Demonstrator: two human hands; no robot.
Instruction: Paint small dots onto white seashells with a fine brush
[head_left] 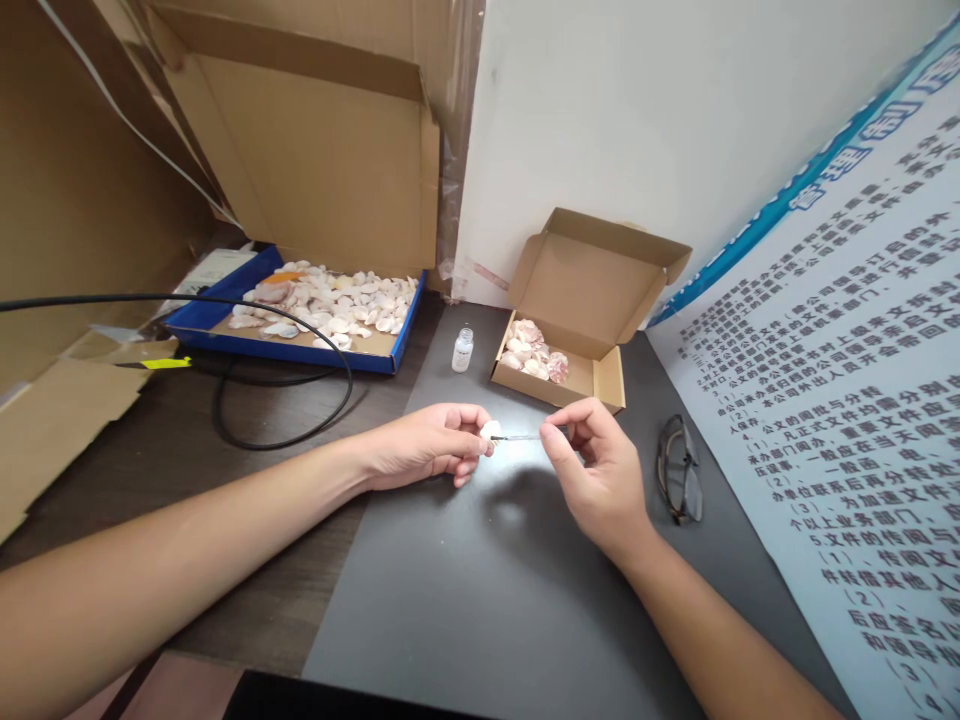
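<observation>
My left hand (pixel 431 445) pinches a small white seashell (pixel 491 430) between thumb and fingers over the dark table. From the other side, my right hand (pixel 592 465) grips a thin, clear-handled brush (pixel 523 437) by its end. The brush's dark tip reaches the face of the shell; whether it presses on it is too small to tell. Behind the hands stands a small uncapped glass bottle (pixel 463 352) with a white label. To its right, an open cardboard box (pixel 608 380) holds several white and pinkish shells (pixel 529 352).
A blue-edged tray (pixel 330 357) full of pale shells sits at the back left below a raised cardboard lid. A black cable (pixel 349 385) loops in front of it. Glasses (pixel 679 470) lie at the right beside a printed poster (pixel 847 400).
</observation>
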